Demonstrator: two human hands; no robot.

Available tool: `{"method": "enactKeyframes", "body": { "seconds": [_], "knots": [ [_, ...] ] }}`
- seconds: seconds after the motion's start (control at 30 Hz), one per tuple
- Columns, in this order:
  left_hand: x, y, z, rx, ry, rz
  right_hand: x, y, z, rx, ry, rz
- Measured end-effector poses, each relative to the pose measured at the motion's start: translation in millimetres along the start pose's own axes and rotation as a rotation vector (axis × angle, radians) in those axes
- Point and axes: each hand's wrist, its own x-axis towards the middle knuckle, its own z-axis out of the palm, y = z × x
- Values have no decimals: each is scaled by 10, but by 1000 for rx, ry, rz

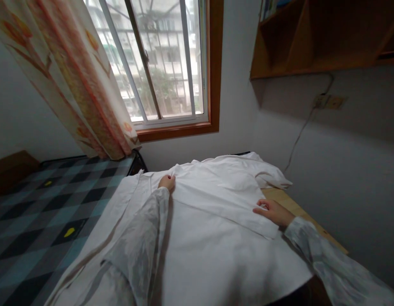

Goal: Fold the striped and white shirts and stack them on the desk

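Observation:
A white garment (216, 221) lies spread over a wooden table (289, 199), with folds and a long seam across its middle. At the upper left of the cloth, my left hand (167, 182) is closed, its fingers pinching the white fabric. My right hand (273, 211) rests at the right side of the garment, thumb and fingers curled together at the cloth. A bunched part of the garment lies beyond it, at the far right corner of the table. Grey-white patterned sleeves cover both my forearms.
To the left is a bed with a checked cover (88, 193). A curtain (78, 76) hangs beside the window (165, 63). Wooden shelves (280, 46) jut out at the upper right, above a wall socket (327, 101) with a hanging cable.

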Motion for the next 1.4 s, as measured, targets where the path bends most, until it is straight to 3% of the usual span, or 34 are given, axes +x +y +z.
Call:
{"method": "enactKeyframes", "body": {
  "seconds": [0.2,0.33,0.4,0.47,0.57,0.63,0.7,0.8,0.97,1.17,1.27,1.4],
  "knots": [
    [-178,24,87,89,60,-21,-96,84,2,-302,47,-2],
    [-329,80,78,151,147,24,-151,-29,-23,-509,148,-67],
    [-420,161,85,197,252,176,-140,-177,25,-548,252,-207],
    [-537,270,142,217,313,425,-77,-381,154,-514,290,-370],
    [-723,398,332,192,178,845,92,-698,458,-429,135,-563],
    [-802,409,476,194,14,971,204,-828,661,-418,17,-564],
    [-816,356,577,191,-73,906,269,-849,805,-419,-64,-517],
    [-732,219,611,194,-53,716,243,-709,872,-431,-105,-461],
    [-496,42,496,256,63,483,-7,-350,730,-462,-69,-422],
    [-297,-1,326,218,152,273,-251,-84,580,-503,-61,-392],
    [-238,24,237,158,223,197,-306,-29,597,-468,24,-417],
    [-146,70,149,50,153,79,-292,41,583,-322,296,-348]
  ]
}}
